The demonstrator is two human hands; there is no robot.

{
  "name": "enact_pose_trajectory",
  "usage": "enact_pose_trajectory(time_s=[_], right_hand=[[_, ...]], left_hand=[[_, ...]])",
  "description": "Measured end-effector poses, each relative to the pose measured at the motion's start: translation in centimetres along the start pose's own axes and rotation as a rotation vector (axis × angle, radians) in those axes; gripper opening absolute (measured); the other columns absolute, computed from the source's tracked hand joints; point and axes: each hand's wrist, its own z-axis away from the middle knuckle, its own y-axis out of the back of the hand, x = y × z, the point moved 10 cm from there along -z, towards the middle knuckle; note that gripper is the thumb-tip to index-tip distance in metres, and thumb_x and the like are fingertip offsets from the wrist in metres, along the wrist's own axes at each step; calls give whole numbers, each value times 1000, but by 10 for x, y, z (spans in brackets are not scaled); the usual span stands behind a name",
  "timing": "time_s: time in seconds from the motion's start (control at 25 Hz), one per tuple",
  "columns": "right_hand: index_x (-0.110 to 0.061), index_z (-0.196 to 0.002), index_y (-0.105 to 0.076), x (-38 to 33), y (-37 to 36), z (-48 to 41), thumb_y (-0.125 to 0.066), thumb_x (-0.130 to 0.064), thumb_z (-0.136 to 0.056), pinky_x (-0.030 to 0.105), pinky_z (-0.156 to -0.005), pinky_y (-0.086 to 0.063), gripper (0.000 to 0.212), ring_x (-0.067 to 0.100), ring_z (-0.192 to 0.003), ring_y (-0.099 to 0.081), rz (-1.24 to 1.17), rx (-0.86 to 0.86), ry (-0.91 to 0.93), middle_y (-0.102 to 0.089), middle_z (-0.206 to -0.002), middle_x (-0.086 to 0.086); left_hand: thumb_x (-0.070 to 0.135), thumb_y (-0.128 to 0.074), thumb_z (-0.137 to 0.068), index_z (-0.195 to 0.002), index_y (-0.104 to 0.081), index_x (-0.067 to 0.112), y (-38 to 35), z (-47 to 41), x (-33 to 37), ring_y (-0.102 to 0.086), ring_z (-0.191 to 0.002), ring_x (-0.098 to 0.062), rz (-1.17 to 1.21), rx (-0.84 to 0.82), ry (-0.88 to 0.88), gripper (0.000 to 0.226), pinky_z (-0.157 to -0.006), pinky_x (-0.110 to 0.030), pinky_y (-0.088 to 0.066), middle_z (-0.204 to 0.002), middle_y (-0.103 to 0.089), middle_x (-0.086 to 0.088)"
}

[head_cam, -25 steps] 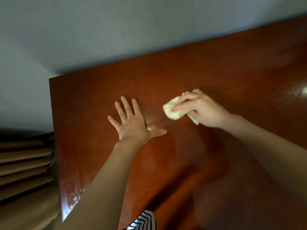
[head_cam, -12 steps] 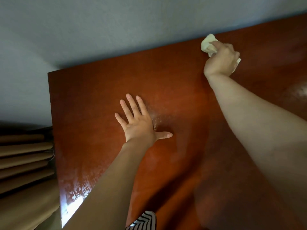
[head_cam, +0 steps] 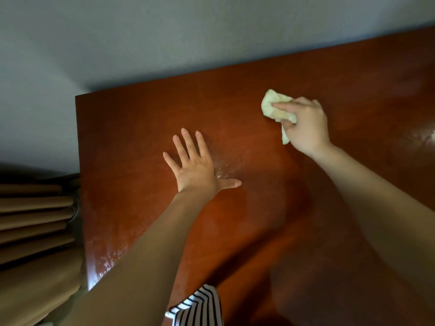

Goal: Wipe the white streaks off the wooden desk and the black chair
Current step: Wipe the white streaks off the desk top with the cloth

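Observation:
The reddish-brown wooden desk [head_cam: 131, 142] fills most of the view. My left hand [head_cam: 196, 169] lies flat on it, fingers spread and straight, thumb out to the right. Faint white streaks [head_cam: 227, 169] show on the wood just right of that hand. My right hand [head_cam: 306, 127] grips a crumpled pale yellow cloth [head_cam: 274, 105] and presses it on the desk, to the upper right of my left hand. Whitish smears [head_cam: 106, 262] also mark the desk near its left front edge. The black chair is out of view.
A grey wall [head_cam: 164, 38] runs along the desk's far edge and left side. Tan pleated curtains [head_cam: 35, 222] hang left of the desk. A striped black-and-white fabric [head_cam: 200, 307] shows at the bottom. Glare lights the desk at far right [head_cam: 426, 135].
My right hand swept the cloth from beside my left hand up to the desk's far edge, then drew it back toward me and leftward. My left hand stayed flat in place.

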Motion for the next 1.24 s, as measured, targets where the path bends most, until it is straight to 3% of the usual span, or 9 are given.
enact_pose_trajectory(time_s=[0.24, 0.6, 1.08, 1.24], right_hand=[[-29, -121, -63, -46, -17, 54, -64, -12, -83, 28, -79, -37, 42, 26, -100, -52, -50, -143, 70, -61, -108, 0], [-31, -128, -56, -114, -46, 114, -65, -20, -85, 32, -83, -47, 46, 24, -105, -55, -16, -305, 137, -58, -119, -4], [-33, -131, -52, -204, -81, 248, -60, -16, -88, 35, -81, -49, 47, 24, -105, -54, 63, -492, 304, -55, -118, -3], [-34, -131, -52, -228, -88, 304, -59, -18, -88, 38, -82, -50, 47, 24, -104, -54, 55, -499, 330, -54, -122, -6]], left_hand=[[87, -42, -62, -145, 27, 11, -17, 40, -12, 28, -141, -33, 109, 111, -26, 132, -109, -61, 10, -153, 31, -15], [87, -44, -63, -148, 21, 15, -61, 120, -98, 25, -142, -33, 159, 139, 151, 129, -109, -62, 8, -154, 29, -13], [82, -57, -60, -147, 23, 13, -156, 263, -197, 17, -145, -31, 379, 135, 393, 137, -110, -64, 2, -156, 25, -12], [81, -57, -61, -148, 21, 14, -193, 294, -213, 9, -147, -25, 508, 91, 384, 135, -111, -63, 3, -158, 19, -9]])
